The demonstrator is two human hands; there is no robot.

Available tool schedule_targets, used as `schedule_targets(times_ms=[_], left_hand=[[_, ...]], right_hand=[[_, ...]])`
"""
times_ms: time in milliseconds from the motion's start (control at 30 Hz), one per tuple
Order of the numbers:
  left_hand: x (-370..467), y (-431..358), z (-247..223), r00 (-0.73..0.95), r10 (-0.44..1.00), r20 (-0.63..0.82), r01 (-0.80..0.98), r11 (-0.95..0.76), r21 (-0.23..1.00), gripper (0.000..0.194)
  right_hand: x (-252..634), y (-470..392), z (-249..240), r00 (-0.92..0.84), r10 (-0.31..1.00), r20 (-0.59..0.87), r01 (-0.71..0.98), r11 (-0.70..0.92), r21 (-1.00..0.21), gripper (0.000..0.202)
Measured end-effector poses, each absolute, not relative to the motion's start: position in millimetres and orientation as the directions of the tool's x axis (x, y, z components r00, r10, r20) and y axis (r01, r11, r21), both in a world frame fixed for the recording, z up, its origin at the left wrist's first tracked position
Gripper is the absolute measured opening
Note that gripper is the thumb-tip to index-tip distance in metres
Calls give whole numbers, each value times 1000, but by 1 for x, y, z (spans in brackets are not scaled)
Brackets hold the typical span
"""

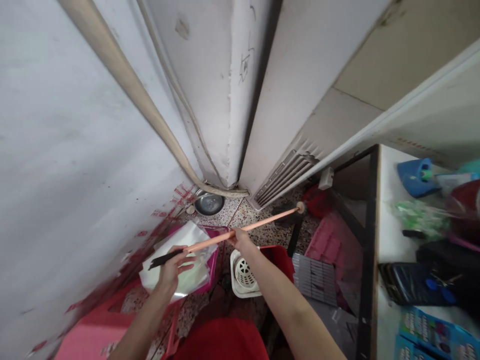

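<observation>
Gripping a long orange handle [240, 231] with both hands; my left hand [170, 270] is closed around the black grip end, my right hand [240, 240] is closed further along the shaft, so the pole runs slanting away from me toward the floor by the vented door [288, 172]; I judge the two-point hold steadies so long a pole in a narrow corner.

Item: dark head of the pole [290, 212], at the far end beyond my right hand, down on the speckled floor; its exact form I cannot tell.

Item: red bucket [279, 260], just below my right forearm; a white perforated wringer basket [243, 275] sits in its near side; nothing else visible inside.

Item: magenta tray [215, 260], under my left hand; holds clear plastic sheets [187, 250], loosely piled.

Item: steel bowl [209, 202], ahead of both hands in the corner, apparently nothing in it.

Item: pink crate [330, 240], right of the pole's far end; contents not visible.

Item: white shelf [386, 220], well right of my right arm; carries a blue container [416, 177] and mixed clutter.

Item: pink bin [90, 340], below my left forearm.
</observation>
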State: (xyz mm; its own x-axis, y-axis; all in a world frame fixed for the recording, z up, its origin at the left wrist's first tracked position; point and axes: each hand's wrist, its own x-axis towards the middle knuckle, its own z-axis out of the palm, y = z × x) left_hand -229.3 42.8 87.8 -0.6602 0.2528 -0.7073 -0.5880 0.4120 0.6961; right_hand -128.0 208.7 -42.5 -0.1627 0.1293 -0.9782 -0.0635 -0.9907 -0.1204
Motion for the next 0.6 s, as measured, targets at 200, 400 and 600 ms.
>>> schedule_targets(times_ms=[200, 400, 600], left_hand=[[-205, 37, 82, -642, 282, -713, -607, 381, 697, 40], [-224, 16, 78, -602, 171, -780, -654, 455, 604, 36], [-274, 95, 58, -656, 327, -681, -548, 414, 727, 30]], right_hand=[[-104, 202, -45, -169, 187, -968, -104, -980, -171, 20], [-111, 160, -61, -249, 76, -966, -73, -996, -59, 24], [-138, 203, -86, -354, 87, -931, -54, -996, -72, 16]])
